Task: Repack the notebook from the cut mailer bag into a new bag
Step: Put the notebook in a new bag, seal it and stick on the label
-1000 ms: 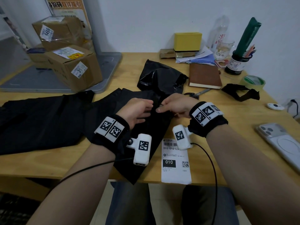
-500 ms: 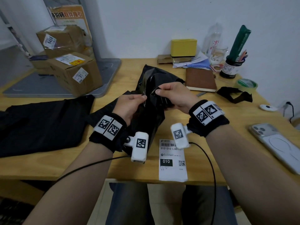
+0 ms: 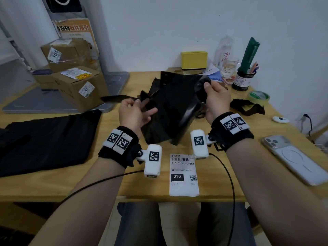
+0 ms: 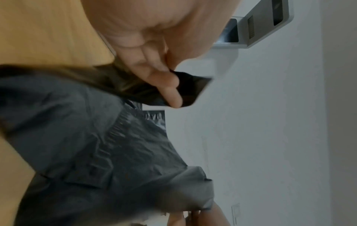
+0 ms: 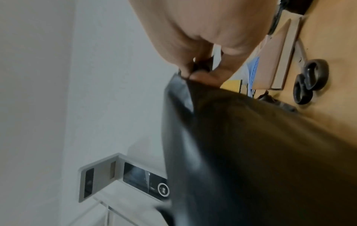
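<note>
A black mailer bag (image 3: 174, 107) hangs above the table between both hands, its top edge stretched wide. My left hand (image 3: 140, 103) pinches the bag's left edge, and the left wrist view shows fingers (image 4: 172, 90) curled on a black flap of the bag (image 4: 96, 137). At the upper right corner, my right hand (image 3: 205, 86) grips the bunched film; thumb and fingers (image 5: 195, 73) pinch the bag (image 5: 251, 152) there. The brown notebook (image 5: 276, 50) lies flat on the table behind the bag, seen only in the right wrist view. Scissors (image 5: 309, 81) lie beside it.
A pile of flat black bags (image 3: 44, 139) covers the table's left. A shipping label (image 3: 183, 174) lies at the front edge, a phone (image 3: 292, 157) at the right. Cardboard boxes (image 3: 79, 86) stand back left. A yellow box (image 3: 194, 60), pen cup (image 3: 244, 80), tape roll (image 3: 260, 96) and black strip (image 3: 246, 107) sit at the back right.
Both hands have lifted the black bag off the table and moved apart, the right hand going up and to the right, so the bag's top is now spread wide.
</note>
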A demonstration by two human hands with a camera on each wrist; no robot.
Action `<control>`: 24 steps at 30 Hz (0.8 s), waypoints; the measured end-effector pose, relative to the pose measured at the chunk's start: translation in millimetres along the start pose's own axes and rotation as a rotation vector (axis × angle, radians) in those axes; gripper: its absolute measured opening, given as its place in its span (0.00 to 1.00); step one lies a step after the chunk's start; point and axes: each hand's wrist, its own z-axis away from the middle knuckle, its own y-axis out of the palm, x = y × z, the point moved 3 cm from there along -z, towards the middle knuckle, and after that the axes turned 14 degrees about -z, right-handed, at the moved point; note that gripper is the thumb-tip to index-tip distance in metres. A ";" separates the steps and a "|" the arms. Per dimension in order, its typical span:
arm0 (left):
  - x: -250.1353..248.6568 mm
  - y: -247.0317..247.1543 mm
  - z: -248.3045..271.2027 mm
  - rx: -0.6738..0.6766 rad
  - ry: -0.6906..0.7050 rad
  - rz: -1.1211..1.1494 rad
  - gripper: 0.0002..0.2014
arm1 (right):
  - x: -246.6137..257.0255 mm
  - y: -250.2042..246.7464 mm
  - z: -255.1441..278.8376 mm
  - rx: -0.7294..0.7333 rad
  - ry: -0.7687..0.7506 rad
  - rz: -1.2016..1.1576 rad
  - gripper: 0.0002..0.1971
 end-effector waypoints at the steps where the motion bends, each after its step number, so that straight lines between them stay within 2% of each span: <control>1: -2.3 0.6 1.2 -0.012 0.024 0.045 0.03 | 1.9 -0.9 1.4 -0.013 0.011 -0.054 0.11; 6: -14.0 -7.0 -4.2 -0.185 0.219 0.079 0.02 | 11.5 0.1 10.2 -0.051 0.004 -0.244 0.10; 10: -15.2 -22.8 -18.6 -0.349 0.279 -0.068 0.02 | 14.4 3.0 14.1 -0.116 -0.119 -0.270 0.12; 12: -18.4 -31.6 -22.9 -0.432 0.322 -0.163 0.05 | 14.7 5.9 14.0 -0.134 -0.173 -0.271 0.14; 15: -21.9 -44.0 -28.6 -0.515 0.308 -0.269 0.11 | 13.4 12.7 11.6 -0.126 -0.200 -0.295 0.17; 18: -21.2 -56.3 -39.0 -0.575 0.269 -0.296 0.11 | 11.1 19.6 12.2 -0.098 -0.210 -0.281 0.10; 21: -21.2 -72.1 -49.6 -0.657 0.278 -0.324 0.13 | 7.2 23.5 11.8 -0.097 -0.200 -0.282 0.10; 22: -21.8 -76.8 -52.4 -0.664 0.286 -0.312 0.15 | 5.4 24.3 10.9 -0.102 -0.188 -0.288 0.10; 24: -21.0 -81.8 -55.6 -0.621 0.238 -0.232 0.26 | 0.7 25.6 9.0 -0.112 -0.158 -0.289 0.10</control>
